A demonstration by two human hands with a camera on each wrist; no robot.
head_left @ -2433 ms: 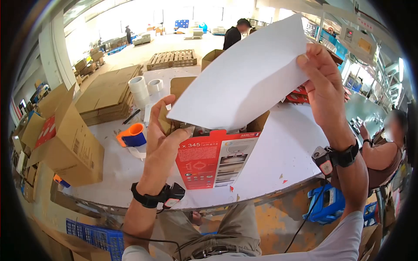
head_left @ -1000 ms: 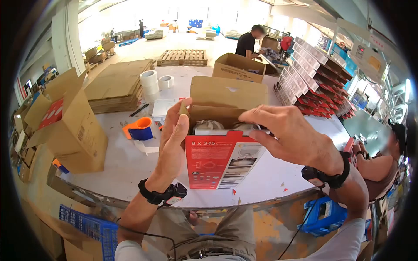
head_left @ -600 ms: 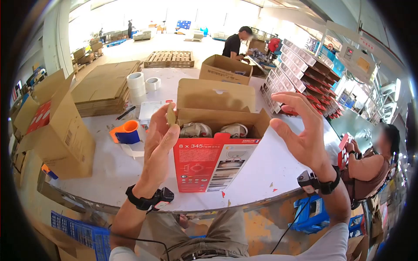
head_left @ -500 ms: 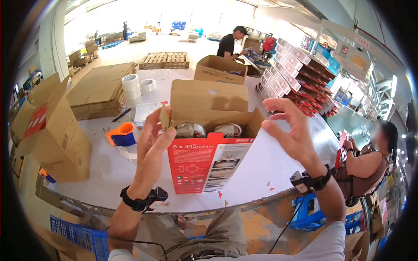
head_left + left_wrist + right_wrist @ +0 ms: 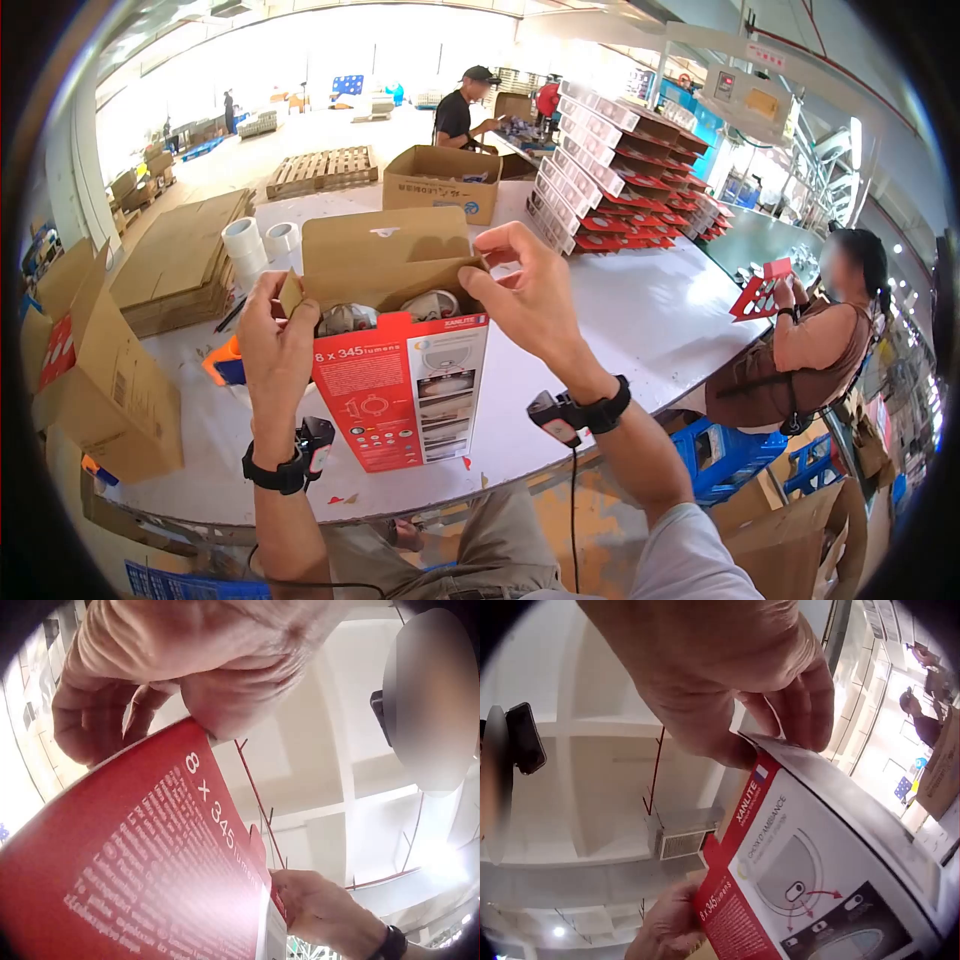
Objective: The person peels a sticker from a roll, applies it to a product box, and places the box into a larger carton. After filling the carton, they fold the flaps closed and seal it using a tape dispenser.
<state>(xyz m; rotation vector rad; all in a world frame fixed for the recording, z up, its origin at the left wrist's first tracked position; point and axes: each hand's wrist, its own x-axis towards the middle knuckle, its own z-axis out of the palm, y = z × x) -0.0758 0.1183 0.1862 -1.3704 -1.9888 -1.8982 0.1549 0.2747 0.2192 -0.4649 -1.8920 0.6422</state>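
Note:
A red and white printed carton [image 5: 375, 400] stands upright on the white table, its top open and its brown back lid [image 5: 385, 240] raised. Two round whitish pieces [image 5: 347, 318] show inside, near the rim. At the carton's left side, my left hand [image 5: 278, 345] pinches the small brown side flap [image 5: 291, 293] between thumb and fingers. My right hand [image 5: 532, 300] is at the opposite top edge, thumb inside and fingers outside, pinching the right flap. In the right wrist view, the right fingers lie along the carton's side [image 5: 855, 802].
Left are an open brown box [image 5: 115, 390], flattened cardboard [image 5: 180, 265], tape rolls [image 5: 243, 243] and an orange-blue tape dispenser [image 5: 228, 365]. Behind stands another brown box [image 5: 440, 188]; right of it, stacked red-and-white packs [image 5: 610, 170]. A seated person [image 5: 800, 340] is at the right.
The white sheet is no longer in my hands. My right hand passed over the carton's opening, moved off to the right, then came back to grip its right flap. The head view has turned right.

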